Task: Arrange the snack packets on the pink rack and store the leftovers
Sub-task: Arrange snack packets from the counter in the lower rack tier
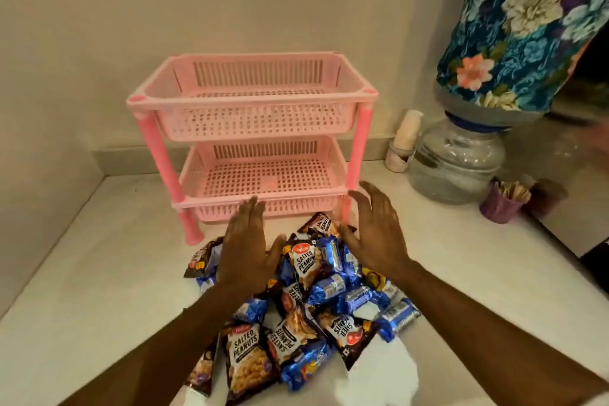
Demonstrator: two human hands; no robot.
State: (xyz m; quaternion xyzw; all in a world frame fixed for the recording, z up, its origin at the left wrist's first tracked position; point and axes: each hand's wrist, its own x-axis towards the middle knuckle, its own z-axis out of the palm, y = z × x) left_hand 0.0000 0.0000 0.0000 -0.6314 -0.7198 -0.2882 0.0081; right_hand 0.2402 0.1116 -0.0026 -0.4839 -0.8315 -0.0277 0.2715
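A two-tier pink rack (pixel 250 99) stands on the white counter against the wall, both baskets bare. In front of it lies a heap of snack packets: dark salted peanuts packets (pixel 246 362) and blue biscuit packets (pixel 326 287), partly on a white bag (pixel 382 372). My left hand (pixel 245 250) hovers over the left side of the heap, fingers stretched flat toward the rack's lower basket. My right hand (pixel 372 227) is spread above the heap's far right side, near the rack's front right leg. Neither hand holds anything.
A water dispenser jar (pixel 454 165) with a floral cloth cover (pixel 520 26) stands at the right. A stack of paper cups (pixel 407 138) leans beside it. A purple cup of wooden sticks (pixel 504 201) sits on the counter's right side.
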